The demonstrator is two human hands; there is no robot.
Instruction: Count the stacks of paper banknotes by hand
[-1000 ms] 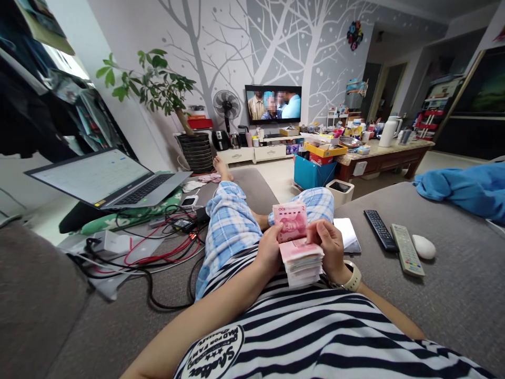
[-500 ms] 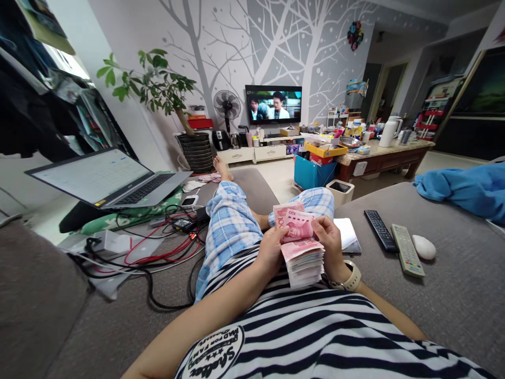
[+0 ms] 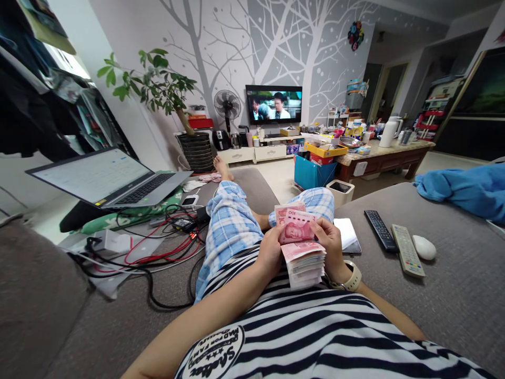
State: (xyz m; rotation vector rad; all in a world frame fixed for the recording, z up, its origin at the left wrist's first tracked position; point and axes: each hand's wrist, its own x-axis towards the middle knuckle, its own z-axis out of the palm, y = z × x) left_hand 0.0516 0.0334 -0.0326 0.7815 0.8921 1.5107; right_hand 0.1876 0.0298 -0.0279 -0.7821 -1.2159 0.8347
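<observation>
A thick folded stack of red 100 banknotes [image 3: 303,260] rests over my lap, its layered ends facing me. My left hand [image 3: 270,250] is closed around the stack's left side. From the stack's far side, a single banknote [image 3: 295,227] stands up with its portrait towards me, and part of another shows behind it. My right hand [image 3: 330,242], with a pale watch on the wrist, pinches the upright banknote at its right edge between thumb and fingers. The fingers behind the notes are hidden.
Left of my legs lie an open laptop [image 3: 130,181] and tangled cables [image 3: 177,247]. On the right are a white-topped tablet-like item [image 3: 347,235], a black remote [image 3: 381,230], a beige remote [image 3: 408,250] and a white mouse [image 3: 424,247]. A cluttered coffee table [image 3: 379,156] stands beyond.
The upright banknote has shifted slightly and shows more of its portrait. My left thumb has drawn back a little from its face. The stack has barely moved.
</observation>
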